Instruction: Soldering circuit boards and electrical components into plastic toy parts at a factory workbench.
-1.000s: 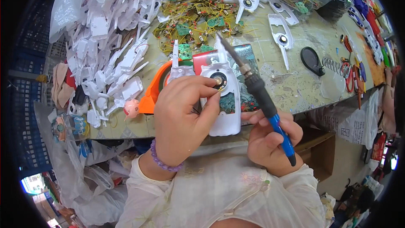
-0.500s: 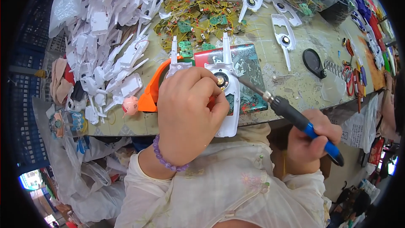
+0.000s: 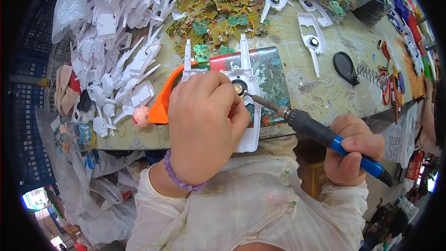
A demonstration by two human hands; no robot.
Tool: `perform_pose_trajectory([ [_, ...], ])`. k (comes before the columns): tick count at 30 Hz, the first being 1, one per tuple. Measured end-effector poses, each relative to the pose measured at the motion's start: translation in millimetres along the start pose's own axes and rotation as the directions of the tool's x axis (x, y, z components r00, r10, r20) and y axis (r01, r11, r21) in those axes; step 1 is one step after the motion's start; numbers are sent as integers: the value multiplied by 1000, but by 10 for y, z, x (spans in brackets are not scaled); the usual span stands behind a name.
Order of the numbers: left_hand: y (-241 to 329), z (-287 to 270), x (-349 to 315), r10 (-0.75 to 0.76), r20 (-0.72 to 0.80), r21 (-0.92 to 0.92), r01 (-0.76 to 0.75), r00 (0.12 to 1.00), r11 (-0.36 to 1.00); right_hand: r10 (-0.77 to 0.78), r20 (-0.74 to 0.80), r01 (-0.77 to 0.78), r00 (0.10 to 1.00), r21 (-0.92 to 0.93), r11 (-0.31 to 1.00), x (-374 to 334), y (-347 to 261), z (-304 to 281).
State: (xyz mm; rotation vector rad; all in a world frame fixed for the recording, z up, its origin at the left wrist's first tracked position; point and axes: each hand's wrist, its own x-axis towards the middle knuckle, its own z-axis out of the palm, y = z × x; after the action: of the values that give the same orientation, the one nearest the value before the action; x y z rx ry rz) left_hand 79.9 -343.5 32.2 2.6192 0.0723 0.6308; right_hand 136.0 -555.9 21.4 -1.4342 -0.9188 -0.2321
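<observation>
A soldering iron (image 3: 312, 126) with a black and blue handle is gripped in my right hand (image 3: 349, 151). Its tip meets the edge of a small round speaker (image 3: 239, 88) set in a white plastic shell (image 3: 251, 135). Over that shell my left hand (image 3: 204, 116) bends its fingers into a pinch beside the speaker; what lies between the fingertips is hidden. The shell rests partly on a red and dark patterned flat board (image 3: 274, 72). Left of the left hand sits an orange tape dispenser (image 3: 162, 107), partly covered, next to a pink ball-shaped item (image 3: 141, 117).
White plastic parts (image 3: 104, 51) are heaped at the left. Circuit boards with yellow wires (image 3: 218, 14) form a pile at the back. Further right are another white shell with a speaker (image 3: 312, 42), a black oval lid (image 3: 344, 67), a coil spring (image 3: 368, 74) and red-handled scissors (image 3: 385, 86).
The soldering iron's tip has moved left and down onto the speaker's edge, while its handle end has shifted right. My left hand and the shell have slid slightly left.
</observation>
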Motion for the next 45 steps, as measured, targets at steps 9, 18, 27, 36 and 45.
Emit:
perform_pose_trajectory([
  [9, 21, -33, 22, 15, 21, 13, -15, 1000, 1000, -14, 27, 14, 1000, -14, 1000, 29, -2, -8],
  [18, 5, -32, 13, 19, 25, 2, -20, 1000, 1000, -290, 235, 297, 928, 9, 955, 313, 28, -63],
  [27, 1, -39, 9, 5, 22, 15, -5, 1000, 1000, -198, -14, 198, 980, 58, 978, 208, 107, -15],
  [36, 18, -12, 25, 29, 3, -14, -29, 1000, 999, -127, -603, 78, 788, -107, 991, -397, 176, -429],
  [45, 37, -28, -9, 1, -6, -10, -1, 1000, 1000, -301, -829, -250, 470, -453, 856, -272, -105, -1503],
])
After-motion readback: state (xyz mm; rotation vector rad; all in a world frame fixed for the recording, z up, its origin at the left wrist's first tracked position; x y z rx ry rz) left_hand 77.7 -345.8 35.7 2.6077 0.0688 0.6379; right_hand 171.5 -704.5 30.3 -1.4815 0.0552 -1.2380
